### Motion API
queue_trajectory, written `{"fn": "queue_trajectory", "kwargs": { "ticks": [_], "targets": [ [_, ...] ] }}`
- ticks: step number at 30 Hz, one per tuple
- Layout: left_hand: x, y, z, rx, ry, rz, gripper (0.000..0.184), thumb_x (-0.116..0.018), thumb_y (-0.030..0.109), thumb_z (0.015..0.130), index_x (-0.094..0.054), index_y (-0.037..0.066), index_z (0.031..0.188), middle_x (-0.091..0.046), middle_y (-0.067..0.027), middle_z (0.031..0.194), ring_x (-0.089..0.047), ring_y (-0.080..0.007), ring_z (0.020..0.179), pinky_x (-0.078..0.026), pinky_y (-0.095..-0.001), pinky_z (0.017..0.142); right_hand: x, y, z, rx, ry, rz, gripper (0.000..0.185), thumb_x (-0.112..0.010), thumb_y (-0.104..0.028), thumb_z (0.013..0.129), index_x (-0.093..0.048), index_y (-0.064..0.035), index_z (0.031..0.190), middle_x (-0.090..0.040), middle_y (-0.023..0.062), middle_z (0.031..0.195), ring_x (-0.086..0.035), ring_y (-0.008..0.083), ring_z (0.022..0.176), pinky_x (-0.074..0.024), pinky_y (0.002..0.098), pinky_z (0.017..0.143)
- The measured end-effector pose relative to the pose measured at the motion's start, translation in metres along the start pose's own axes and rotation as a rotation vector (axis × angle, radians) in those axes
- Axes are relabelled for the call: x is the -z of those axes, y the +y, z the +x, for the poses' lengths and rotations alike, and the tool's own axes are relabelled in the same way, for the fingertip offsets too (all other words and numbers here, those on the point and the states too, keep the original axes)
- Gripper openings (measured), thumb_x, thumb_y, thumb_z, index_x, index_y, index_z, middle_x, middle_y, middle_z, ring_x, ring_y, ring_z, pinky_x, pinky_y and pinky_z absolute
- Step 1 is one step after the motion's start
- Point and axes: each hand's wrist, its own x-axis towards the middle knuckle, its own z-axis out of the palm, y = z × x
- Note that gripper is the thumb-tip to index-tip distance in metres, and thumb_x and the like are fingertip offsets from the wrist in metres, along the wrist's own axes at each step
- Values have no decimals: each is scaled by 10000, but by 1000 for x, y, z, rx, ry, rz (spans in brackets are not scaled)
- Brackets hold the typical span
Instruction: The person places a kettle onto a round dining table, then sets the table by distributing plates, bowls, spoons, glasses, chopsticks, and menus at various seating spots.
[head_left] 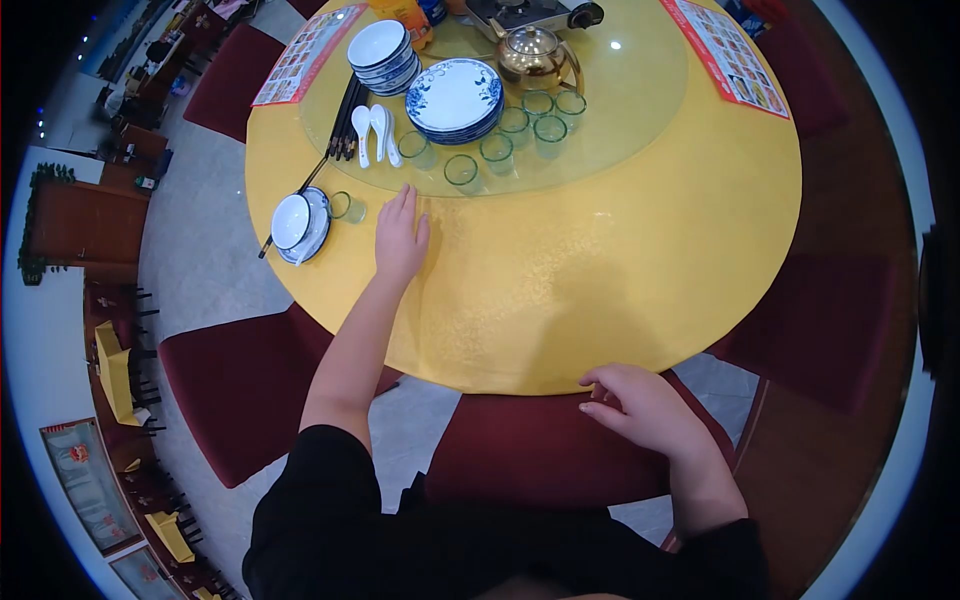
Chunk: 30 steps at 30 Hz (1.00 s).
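My left hand (402,238) reaches over the yellow tablecloth (520,290), fingers stretched out and holding nothing, its tips at the rim of the glass turntable (640,120). Just beyond it are a glass cup (416,150) and white spoons (380,130). To its left sits a place setting: a bowl (291,221) and a spoon on a blue-rimmed plate (318,232), with chopsticks (266,245) alongside and a glass (347,207) to the right. My right hand (640,405) hangs near the table's front edge, above a dark red chair (560,450), fingers loosely bent, apart and holding nothing.
On the turntable stand stacked plates (455,95), stacked bowls (382,50), black chopsticks (349,110), several glasses (497,150), a gold teapot (533,58) and a portable stove (520,12). Menu sheets (308,55) lie by the rim. Dark red chairs (235,385) surround the table.
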Motion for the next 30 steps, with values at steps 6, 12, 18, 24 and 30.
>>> {"fn": "queue_trajectory", "kwargs": {
  "ticks": [6, 12, 18, 24, 30],
  "targets": [
    [-25, -23, 11, -2, -260, 259, 675, -507, 400, 880, -386, -85, 1334, -355, -260, 1417, -291, -359, 1350, -209, -460, 1113, -1, -7, 18, -57, 8, 38, 277, -644, -217, 839, -589, -19, 1025, -617, 111, 809, -606, 266, 776, -478, 362, 684],
    [-33, -16, 25, 26, -293, 281, 718, -497, 388, 854, -357, -137, 1323, -327, -312, 1408, -258, -406, 1356, -186, -451, 1129, 5, -14, 27, -80, 38, 63, 284, -652, -204, 832, -587, -13, 1031, -611, 118, 811, -603, 262, 771, -477, 359, 686],
    [-38, -7, 31, 41, -330, 288, 759, -496, 387, 816, -343, -161, 1317, -321, -333, 1399, -258, -420, 1353, -167, -439, 1139, 12, -10, 35, -108, 55, 113, 294, -656, -201, 830, -589, -11, 1044, -613, 112, 822, -607, 246, 763, -483, 348, 687],
    [-56, 14, 41, 12, -305, 254, 756, -521, 366, 778, -363, -159, 1298, -347, -357, 1365, -285, -442, 1331, -187, -451, 1131, 20, 4, 47, -156, 91, 110, 309, -653, -203, 837, -587, -14, 1073, -617, 106, 846, -616, 225, 756, -491, 334, 689],
    [-48, 57, 47, -55, -336, 218, 765, -532, 371, 772, -367, -151, 1305, -357, -383, 1341, -306, -459, 1315, -214, -456, 1122, 32, 1, 41, -227, 92, 150, 308, -644, -199, 852, -579, -14, 1089, -617, 109, 873, -625, 221, 760, -497, 329, 692]
  ]
}}
